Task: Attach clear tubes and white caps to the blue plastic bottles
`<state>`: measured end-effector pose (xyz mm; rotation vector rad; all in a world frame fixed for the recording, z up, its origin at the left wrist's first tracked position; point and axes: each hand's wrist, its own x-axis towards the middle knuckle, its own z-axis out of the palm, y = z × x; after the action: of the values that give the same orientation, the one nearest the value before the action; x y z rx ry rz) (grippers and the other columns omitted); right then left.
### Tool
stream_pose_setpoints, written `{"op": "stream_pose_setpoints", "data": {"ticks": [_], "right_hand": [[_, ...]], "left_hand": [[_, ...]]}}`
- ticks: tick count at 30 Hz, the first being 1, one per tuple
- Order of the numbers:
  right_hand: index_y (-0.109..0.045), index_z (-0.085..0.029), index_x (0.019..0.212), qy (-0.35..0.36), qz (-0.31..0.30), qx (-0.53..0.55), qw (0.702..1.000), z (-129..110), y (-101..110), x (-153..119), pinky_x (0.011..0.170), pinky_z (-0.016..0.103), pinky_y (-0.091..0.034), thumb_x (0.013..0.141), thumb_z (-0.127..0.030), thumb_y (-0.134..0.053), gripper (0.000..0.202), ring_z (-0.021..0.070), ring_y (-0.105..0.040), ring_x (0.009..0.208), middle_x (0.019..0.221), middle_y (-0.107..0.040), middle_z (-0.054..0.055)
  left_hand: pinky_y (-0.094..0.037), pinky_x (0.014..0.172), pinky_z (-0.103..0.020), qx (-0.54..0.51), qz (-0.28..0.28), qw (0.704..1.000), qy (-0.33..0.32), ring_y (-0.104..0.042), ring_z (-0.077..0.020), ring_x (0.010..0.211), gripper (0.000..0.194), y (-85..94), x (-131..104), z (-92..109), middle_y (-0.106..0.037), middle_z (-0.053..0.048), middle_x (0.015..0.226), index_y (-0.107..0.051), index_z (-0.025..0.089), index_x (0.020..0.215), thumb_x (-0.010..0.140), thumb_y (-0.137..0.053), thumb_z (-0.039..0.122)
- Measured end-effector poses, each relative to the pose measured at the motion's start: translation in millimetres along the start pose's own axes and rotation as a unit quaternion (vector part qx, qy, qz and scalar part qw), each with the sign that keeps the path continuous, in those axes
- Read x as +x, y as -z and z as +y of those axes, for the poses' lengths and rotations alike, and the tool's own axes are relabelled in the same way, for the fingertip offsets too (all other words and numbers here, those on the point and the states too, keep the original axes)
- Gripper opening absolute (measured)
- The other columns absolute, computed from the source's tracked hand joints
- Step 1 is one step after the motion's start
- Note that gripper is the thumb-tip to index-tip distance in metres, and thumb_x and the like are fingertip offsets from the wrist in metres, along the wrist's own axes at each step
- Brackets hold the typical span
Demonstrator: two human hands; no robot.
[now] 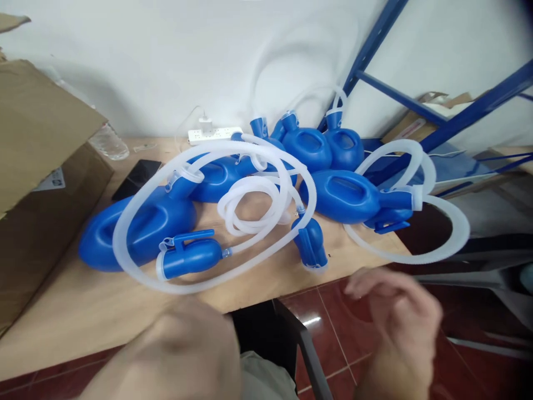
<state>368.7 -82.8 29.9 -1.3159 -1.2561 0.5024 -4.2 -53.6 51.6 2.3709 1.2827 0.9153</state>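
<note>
My left hand [179,350], smeared by motion, is at the table's front edge with its fingers hidden. Over the floor, right of the table, my right hand [400,311] is loosely curved, with nothing visible in it. Nearest my left hand is a small blue urinal funnel [191,258] with a handle, joined to a white corrugated hose [119,233] looping across the table. Behind lies a large blue urinal bottle [145,222] on its side. A second blue funnel [310,241] is near the front edge. Another bottle [341,194] with a coiled hose [453,222] lies above my right hand.
Several more blue bottles [308,147] stand at the back against the wall. A cardboard box [54,183] takes up the left side. A black phone [137,179], a clear plastic bottle [110,143] and a white power strip [214,135] are behind. A blue metal rack [400,100] stands right.
</note>
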Motion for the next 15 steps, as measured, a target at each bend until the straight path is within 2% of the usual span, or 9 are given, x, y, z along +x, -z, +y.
{"op": "stream_pose_setpoints", "data": {"ticks": [1, 2, 4, 5, 6, 8, 10, 13, 15], "right_hand": [[-0.084, -0.03, 0.11, 0.032, 0.121, -0.069, 0.99, 7, 21, 14, 0.068, 0.046, -0.059, 0.101, -0.054, -0.075, 0.027, 0.0278, -0.075, 0.077, 0.085, -0.078, 0.009], [-0.08, -0.027, 0.127, 0.035, 0.192, -0.165, 0.967, 17, 43, 29, 0.079, 0.052, -0.061, 0.094, -0.056, -0.083, 0.044, 0.0328, -0.078, 0.097, 0.105, -0.079, 0.015], [-0.062, -0.017, 0.156, 0.052, 0.27, -0.348, 0.897, 44, 87, 64, 0.091, 0.061, -0.058, 0.066, -0.075, -0.097, 0.113, 0.0463, -0.062, 0.138, 0.149, -0.06, 0.032], [-0.052, -0.009, 0.163, 0.053, 0.282, -0.398, 0.872, 58, 106, 81, 0.094, 0.064, -0.056, 0.056, -0.084, -0.095, 0.138, 0.0509, -0.051, 0.147, 0.159, -0.047, 0.039], [-0.045, -0.002, 0.166, 0.041, 0.288, -0.434, 0.853, 72, 121, 97, 0.099, 0.068, -0.052, 0.057, -0.091, -0.089, 0.147, 0.0528, -0.046, 0.15, 0.16, -0.043, 0.042], [-0.05, 0.003, 0.161, 0.021, 0.309, -0.497, 0.811, 90, 139, 122, 0.104, 0.076, -0.043, 0.066, -0.097, -0.077, 0.141, 0.0564, -0.048, 0.144, 0.15, -0.052, 0.042], [-0.056, -0.009, 0.161, 0.011, 0.254, -0.558, 0.79, 94, 137, 138, 0.102, 0.086, -0.034, 0.077, -0.092, -0.074, 0.119, 0.0628, -0.044, 0.144, 0.152, -0.054, 0.038], [-0.045, -0.024, 0.17, 0.036, 0.161, -0.615, 0.771, 80, 115, 149, 0.105, 0.096, -0.024, 0.085, -0.065, -0.083, 0.103, 0.0717, -0.028, 0.154, 0.173, -0.033, 0.035], [-0.045, -0.026, 0.17, 0.054, 0.088, -0.65, 0.753, 67, 100, 155, 0.111, 0.096, -0.021, 0.087, -0.051, -0.084, 0.095, 0.0701, -0.019, 0.161, 0.178, -0.025, 0.032]], "left_hand": [[-0.067, 0.097, -0.055, 0.012, -0.007, 1.0, -0.021, -0.072, -0.0337, 0.123, 0.04, -6.4, 12, -9, -0.073, -0.009, 0.143, -0.071, 0.037, 0.14, 0.103, -0.069, 0.052], [-0.064, 0.102, -0.06, 0.028, -0.019, 0.999, -0.042, -0.07, -0.0382, 0.128, 0.044, -13.9, 22, -18, -0.071, -0.009, 0.147, -0.07, 0.038, 0.142, 0.1, -0.072, 0.049], [-0.053, 0.111, -0.077, 0.176, 0.0, 0.979, -0.101, -0.061, -0.0509, 0.143, 0.064, -30.4, 36, -39, -0.061, -0.019, 0.162, -0.06, 0.033, 0.157, 0.096, -0.077, 0.045], [-0.045, 0.114, -0.084, 0.226, -0.014, 0.966, -0.122, -0.054, -0.0563, 0.148, 0.077, -38.0, 39, -49, -0.051, -0.024, 0.17, -0.053, 0.031, 0.164, 0.094, -0.081, 0.045], [-0.037, 0.117, -0.089, 0.255, -0.007, 0.959, -0.12, -0.049, -0.059, 0.152, 0.085, -44.4, 39, -58, -0.043, -0.026, 0.174, -0.049, 0.031, 0.166, 0.091, -0.085, 0.045], [-0.023, 0.122, -0.092, 0.282, 0.009, 0.953, -0.114, -0.041, -0.0613, 0.157, 0.095, -51.8, 36, -71, -0.03, -0.028, 0.18, -0.044, 0.03, 0.17, 0.087, -0.089, 0.044], [-0.011, 0.127, -0.09, 0.281, 0.029, 0.955, -0.094, -0.032, -0.0607, 0.163, 0.103, -52.0, 31, -78, -0.019, -0.024, 0.185, -0.041, 0.034, 0.172, 0.084, -0.092, 0.051], [-0.002, 0.133, -0.083, 0.273, 0.049, 0.959, -0.055, -0.016, -0.0574, 0.169, 0.109, -44.7, 25, -83, -0.005, -0.012, 0.188, -0.033, 0.044, 0.174, 0.083, -0.089, 0.067], [-0.004, 0.134, -0.082, 0.271, 0.053, 0.96, -0.037, -0.012, -0.0559, 0.17, 0.107, -39.7, 23, -89, -0.001, -0.008, 0.188, -0.028, 0.047, 0.174, 0.086, -0.084, 0.072]]}}
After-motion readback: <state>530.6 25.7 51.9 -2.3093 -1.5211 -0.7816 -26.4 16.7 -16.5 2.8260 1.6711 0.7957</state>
